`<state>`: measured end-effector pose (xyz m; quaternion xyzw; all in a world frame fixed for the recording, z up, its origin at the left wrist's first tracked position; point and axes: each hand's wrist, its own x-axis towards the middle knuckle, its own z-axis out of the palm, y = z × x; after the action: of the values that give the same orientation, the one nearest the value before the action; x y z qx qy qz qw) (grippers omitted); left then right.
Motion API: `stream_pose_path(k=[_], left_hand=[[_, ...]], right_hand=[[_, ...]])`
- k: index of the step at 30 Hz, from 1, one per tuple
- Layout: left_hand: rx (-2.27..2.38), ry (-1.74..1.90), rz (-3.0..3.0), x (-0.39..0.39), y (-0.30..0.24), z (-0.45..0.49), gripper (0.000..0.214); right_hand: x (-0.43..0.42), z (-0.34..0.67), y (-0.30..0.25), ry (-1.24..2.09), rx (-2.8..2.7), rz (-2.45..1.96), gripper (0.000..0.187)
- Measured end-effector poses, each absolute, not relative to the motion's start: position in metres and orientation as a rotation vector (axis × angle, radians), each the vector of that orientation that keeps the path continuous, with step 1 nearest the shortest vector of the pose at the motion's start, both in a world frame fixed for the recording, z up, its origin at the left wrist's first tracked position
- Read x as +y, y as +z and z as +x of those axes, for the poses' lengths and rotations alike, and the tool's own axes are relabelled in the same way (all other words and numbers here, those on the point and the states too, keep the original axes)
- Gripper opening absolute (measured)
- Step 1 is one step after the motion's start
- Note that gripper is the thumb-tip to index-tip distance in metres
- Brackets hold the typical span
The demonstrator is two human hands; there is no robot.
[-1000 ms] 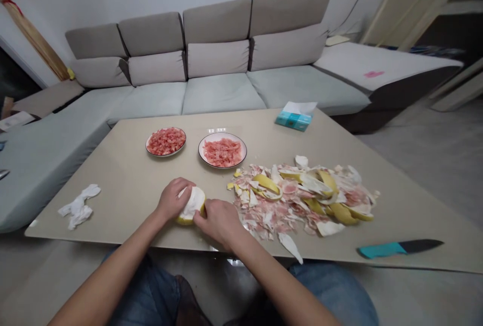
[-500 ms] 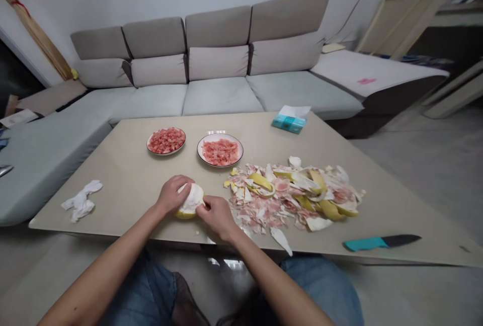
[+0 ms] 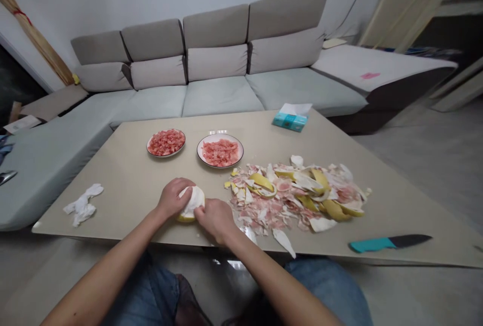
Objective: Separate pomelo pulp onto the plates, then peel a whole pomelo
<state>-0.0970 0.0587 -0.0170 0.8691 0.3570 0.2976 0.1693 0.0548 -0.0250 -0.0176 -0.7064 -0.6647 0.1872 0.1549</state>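
Blue denim (image 3: 154, 286) covered the legs, closest to the camera, at 7 and 4 o'clock (all clock positions from the held fruit). Teal-handled knife (image 3: 390, 243) lay flat near the surface's (image 3: 124, 180) front edge, between 3 and 4 o'clock, handle toward the fruit, dark blade pointing away. Long white pith strip (image 3: 285, 243) at 4 o'clock, also by that edge.

Fruit (image 3: 195, 199), yellow rind below and white pith on top, sat just inside the front edge, between the two hands. Left hand (image 3: 173, 199) gripped it from 9 o'clock, fingers curved round the side, thumb over the pith. Right hand (image 3: 217, 218) held its 3 o'clock edge, fingers drawn in narrow; could not tell whether rind or pith was pinched.

Crumpled white tissue (image 3: 83, 205) lay at 9 o'clock, well apart. Wide scrap pile (image 3: 296, 197) at 3 o'clock: yellow peel (image 3: 262, 181), white bits, pinkish membrane. Farther back, two dark-rimmed plates held red-pink pulp: one plate (image 3: 177, 152) at 11, another plate (image 3: 240, 151) at 1 o'clock. Blue tissue packet (image 3: 290, 121) stood at 2 o'clock near the far edge, white sheet out. Gray sofa (image 3: 222, 94) filled 12 o'clock behind.
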Motion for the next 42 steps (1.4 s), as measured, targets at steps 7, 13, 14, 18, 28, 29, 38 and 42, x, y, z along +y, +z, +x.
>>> stream_pose_path(k=[7,13,14,18,28,29,38,42], left_hand=[[0.937,0.847,2.485,0.063,-0.018,-0.101,0.026],[0.813,0.768,2.526,0.071,-0.013,-0.105,0.030],[0.786,0.747,2.538,0.072,-0.013,-0.105,0.031],[0.723,0.682,2.607,0.074,-0.009,-0.109,0.035],[1.034,0.665,2.765,0.042,0.003,-0.109,0.030],[1.115,0.702,2.746,0.036,0.001,-0.104,0.031],[1.329,0.967,2.534,0.025,-0.014,-0.084,0.022],[1.210,0.971,2.487,0.035,-0.014,-0.091,0.023]], right_hand=[[-0.027,0.066,-0.032,0.589,-1.969,-1.862,0.032],[-0.021,0.079,-0.039,0.632,-2.129,-1.662,0.024],[-0.021,0.081,-0.038,0.631,-2.162,-1.631,0.021],[-0.027,0.083,-0.028,0.582,-2.227,-1.595,0.018],[-0.041,0.051,-0.003,0.466,-1.966,-1.986,0.035],[-0.040,0.048,-0.003,0.464,-1.943,-2.001,0.034],[-0.037,0.033,-0.014,0.528,-1.783,-1.968,0.032],[-0.033,0.045,-0.032,0.676,-1.739,-1.755,0.023]])
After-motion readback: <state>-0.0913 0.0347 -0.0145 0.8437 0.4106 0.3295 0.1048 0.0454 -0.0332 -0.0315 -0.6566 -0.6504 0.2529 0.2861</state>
